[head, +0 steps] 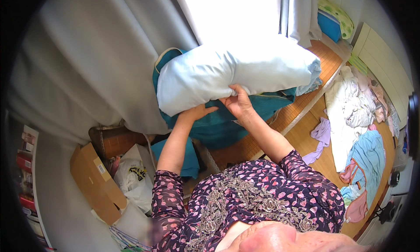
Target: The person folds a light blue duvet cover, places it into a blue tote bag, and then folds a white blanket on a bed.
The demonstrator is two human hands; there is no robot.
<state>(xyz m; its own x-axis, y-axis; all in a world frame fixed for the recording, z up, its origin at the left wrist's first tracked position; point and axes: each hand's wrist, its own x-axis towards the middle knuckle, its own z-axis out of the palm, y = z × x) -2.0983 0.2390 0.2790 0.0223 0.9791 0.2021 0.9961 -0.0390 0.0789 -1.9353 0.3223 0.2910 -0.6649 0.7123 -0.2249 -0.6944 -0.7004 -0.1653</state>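
A large rolled or folded quilt [197, 78] with pale, shiny fabric lies across the top of a teal fabric storage bag [223, 130] with light piping. My right hand [239, 101] pinches the near edge of the quilt between thumb and fingers, palm partly turned up. To its left, my left hand [197, 112] rests at the bag's near rim, just under the quilt's lower edge, thumb pointing right; its fingers are partly hidden, so their grip cannot be told. Light blue cloth [313, 75] shows at the quilt's right end.
Grey curtains [98, 55] hang at a bright window behind the bag. An open cardboard box [95, 183] and a white plastic bag [133, 173] stand at lower left. A woven mat [305, 104] runs beneath the storage bag. Clothes and white bedding [341, 121] lie at right.
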